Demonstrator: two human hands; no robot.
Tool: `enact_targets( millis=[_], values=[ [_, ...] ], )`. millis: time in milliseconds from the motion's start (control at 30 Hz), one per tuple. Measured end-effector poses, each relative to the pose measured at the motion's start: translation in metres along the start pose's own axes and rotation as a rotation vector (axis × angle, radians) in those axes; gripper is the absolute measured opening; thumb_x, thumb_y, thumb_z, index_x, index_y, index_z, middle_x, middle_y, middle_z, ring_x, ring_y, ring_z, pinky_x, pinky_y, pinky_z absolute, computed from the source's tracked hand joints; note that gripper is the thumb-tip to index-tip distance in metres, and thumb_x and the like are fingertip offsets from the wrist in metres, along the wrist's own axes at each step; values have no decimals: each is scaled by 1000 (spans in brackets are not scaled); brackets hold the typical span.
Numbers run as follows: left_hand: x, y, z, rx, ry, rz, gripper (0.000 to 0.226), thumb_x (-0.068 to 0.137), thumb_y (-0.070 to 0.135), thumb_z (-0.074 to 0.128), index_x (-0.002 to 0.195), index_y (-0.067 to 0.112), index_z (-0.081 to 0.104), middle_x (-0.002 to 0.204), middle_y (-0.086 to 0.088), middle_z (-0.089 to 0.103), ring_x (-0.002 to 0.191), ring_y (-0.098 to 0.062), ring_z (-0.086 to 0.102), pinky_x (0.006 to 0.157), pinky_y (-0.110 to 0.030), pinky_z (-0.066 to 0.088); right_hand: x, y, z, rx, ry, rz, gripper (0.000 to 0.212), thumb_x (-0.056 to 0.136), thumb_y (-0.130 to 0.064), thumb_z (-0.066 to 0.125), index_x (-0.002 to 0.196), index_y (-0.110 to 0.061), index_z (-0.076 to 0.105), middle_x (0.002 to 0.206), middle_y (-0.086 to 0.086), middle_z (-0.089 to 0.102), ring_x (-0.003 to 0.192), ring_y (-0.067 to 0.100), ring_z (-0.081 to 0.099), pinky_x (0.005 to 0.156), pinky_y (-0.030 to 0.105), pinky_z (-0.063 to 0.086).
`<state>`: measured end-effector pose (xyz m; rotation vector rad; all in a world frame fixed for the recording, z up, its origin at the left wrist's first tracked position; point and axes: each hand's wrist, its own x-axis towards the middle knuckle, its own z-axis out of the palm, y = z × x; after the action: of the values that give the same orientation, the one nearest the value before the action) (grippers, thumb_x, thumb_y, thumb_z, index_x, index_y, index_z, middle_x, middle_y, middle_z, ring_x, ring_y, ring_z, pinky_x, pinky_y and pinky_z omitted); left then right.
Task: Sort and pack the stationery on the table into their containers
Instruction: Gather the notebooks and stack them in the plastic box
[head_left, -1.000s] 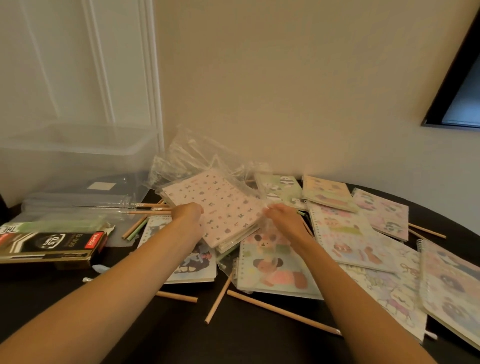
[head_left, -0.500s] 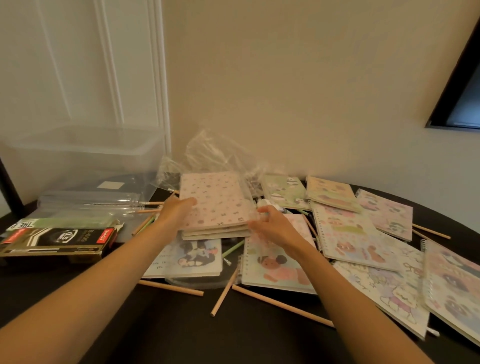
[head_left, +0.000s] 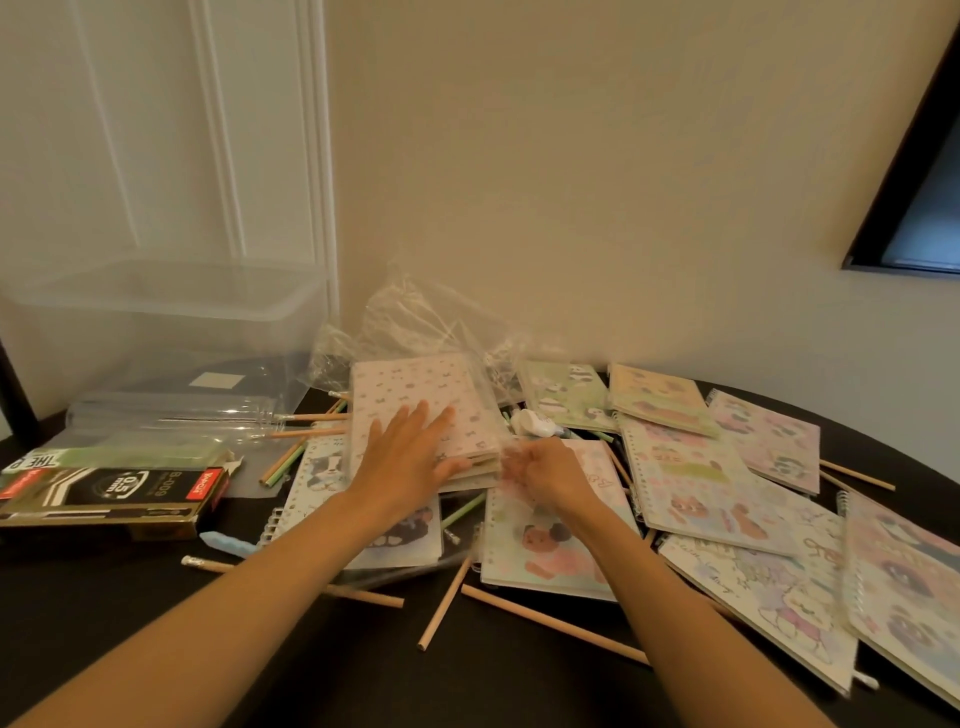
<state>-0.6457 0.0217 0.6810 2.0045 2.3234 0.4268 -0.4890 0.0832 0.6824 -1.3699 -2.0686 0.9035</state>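
A stack of pink patterned notebooks lies mid-table, partly inside a clear plastic bag whose mouth faces me. My left hand rests flat on top of the stack with fingers spread. My right hand pinches the bag's edge at the stack's near right corner. Several spiral notebooks with cartoon covers spread to the right and under my hands. Wooden pencils lie scattered on the dark table.
A large clear plastic bin stands at the back left, a clear tube holder in front of it. A black pen box sits at the left edge. A white eraser-like item lies behind the right hand.
The notebook stack went from tilted to lying flat, deeper in the bag. My left hand moved from the stack's left edge onto its top. The right hand stayed at the near right corner.
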Motion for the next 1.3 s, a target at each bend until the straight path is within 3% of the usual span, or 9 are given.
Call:
enact_targets(
  millis=[100, 300, 400, 533, 667, 800, 967, 1133, 1300],
  values=[
    [4, 2, 2, -58, 55, -19, 64, 96, 47, 37, 150, 26, 10, 157, -4, 6, 145, -21, 2, 117, -41, 2, -2, -4, 3, 64, 9, -9, 25, 92, -1, 47, 103, 10, 66, 105, 25, 66, 102, 35, 61, 93, 45, 45],
    [7, -4, 1, 19, -14, 39, 65, 95, 50, 35, 150, 26, 9, 157, -4, 6, 145, -21, 2, 116, -40, 1, -1, -3, 8, 92, 46, -22, 26, 90, 2, 44, 97, 11, 67, 98, 25, 68, 94, 36, 61, 86, 44, 48],
    [5, -5, -4, 135, 84, 158, 59, 97, 49, 22, 149, 19, 19, 152, -10, 27, 137, -25, 29, 110, -36, 24, 3, 0, 10, 85, 85, 27, 31, 87, 0, 46, 112, 2, 65, 103, 12, 66, 87, 20, 56, 69, 25, 43],
    [7, -10, -7, 111, 184, 217, 42, 100, 28, 37, 138, 12, 42, 129, -12, 55, 114, -31, 54, 89, -41, 46, 7, 6, 12, 102, 178, 86, 34, 84, -1, 53, 116, -6, 62, 119, 9, 62, 101, 22, 58, 83, 31, 46],
    [7, -13, -4, 95, 197, 225, 37, 96, 38, 44, 123, 14, 53, 114, -5, 62, 102, -26, 59, 79, -37, 47, 6, 3, 14, 70, 176, 73, 28, 87, -3, 49, 110, -7, 64, 111, 11, 64, 101, 27, 60, 87, 36, 48],
    [11, -12, -2, 65, 228, 223, 34, 92, 45, 47, 105, 15, 59, 102, 0, 64, 94, -22, 60, 75, -36, 47, 3, 1, 14, 70, 136, 29, 18, 90, -3, 42, 78, -8, 55, 87, 11, 62, 84, 24, 57, 71, 31, 45],
    [19, -6, 0, -38, 271, 116, 40, 86, 52, 54, 96, 15, 66, 96, -3, 69, 89, -22, 61, 75, -35, 47, 4, 2, 11, 3, 74, -60, 18, 91, -1, 40, 78, -10, 48, 92, 12, 60, 82, 19, 50, 67, 28, 34],
    [22, -1, 0, 90, 200, 1, 45, 79, 59, 58, 98, 18, 63, 97, -1, 65, 82, -16, 50, 66, -27, 33, 3, 7, 10, -27, 47, -94, 29, 89, 0, 45, 66, -17, 44, 80, 0, 53, 79, 16, 47, 60, 19, 33],
    [20, -2, -3, 164, 230, 78, 45, 84, 61, 50, 95, 19, 60, 92, 1, 64, 85, -19, 56, 64, -27, 31, 0, 9, 10, 15, 71, -67, 18, 89, -4, 48, 75, -13, 51, 82, 1, 58, 79, 13, 50, 60, 16, 35]
  ],
)
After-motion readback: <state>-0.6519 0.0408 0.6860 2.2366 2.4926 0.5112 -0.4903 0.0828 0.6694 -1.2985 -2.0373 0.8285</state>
